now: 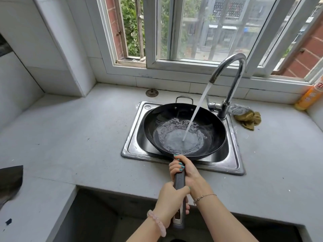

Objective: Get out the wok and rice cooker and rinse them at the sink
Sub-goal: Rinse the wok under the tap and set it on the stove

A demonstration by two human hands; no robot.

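the wide, dark, round-bottomed metal wok [174,119] sits tilted in the small stainless steel sink [234,159], its rim reaching past the basin's near edge and its small metal loop handle [184,98] at the far side. water pools and churns in its bottom where the stream [195,112] from the curved chrome tap [233,79] lands. its long black handle [180,181] points back toward the person. the right hand [186,169], with a thin chain bracelet on the wrist, is wrapped tight round the handle just below the wok's rim, fingers curled fully over it. the left hand [170,200], wearing a pink bead bracelet, grips the handle lower down, fingers closed round it. the sink is set in a pale grey stone counter [78,128]. a crumpled yellow-brown cloth [249,117] lies just right of the tap, and an orange bottle [308,96] stands at the window sill.
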